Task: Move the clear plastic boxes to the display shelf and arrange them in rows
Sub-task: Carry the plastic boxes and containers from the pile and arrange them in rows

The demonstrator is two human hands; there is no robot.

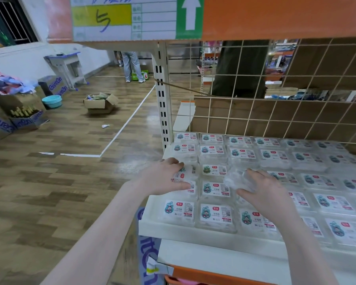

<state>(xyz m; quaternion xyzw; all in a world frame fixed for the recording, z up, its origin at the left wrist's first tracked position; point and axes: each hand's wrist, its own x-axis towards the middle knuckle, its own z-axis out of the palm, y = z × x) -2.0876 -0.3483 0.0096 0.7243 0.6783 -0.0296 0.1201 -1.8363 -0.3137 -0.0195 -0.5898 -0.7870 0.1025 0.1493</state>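
Left hand [169,177]: fingers and thumb curled round a clear plastic box [186,177] in the leftmost column of the shelf [193,229], third row from the near edge. The box sits level with its neighbours; whether it is lifted off the shelf cannot be told.

Right hand [263,192]: thumb and fingers pinch a second clear box [237,179], held tilted above the third column; its label is not showing and it is blurred.

Shelf: white, with a raised near lip and a wire grid back [275,112]. Labelled clear boxes [215,215] lie flat on it in neat rows, label up, touching side by side, running from the near lip to the grid and off to the right. What is inside them is too small to tell.

Floor, far left: an open cardboard carton [100,102] holding greenish packets; a blue basin [52,101] just beside printed cartons [55,85]; another open carton [26,117] with yellowish items standing in it. A person [133,65] stands far off beyond the shelf post [162,95]. Overhead, a sign [123,17] with a yellow panel and a green arrow.
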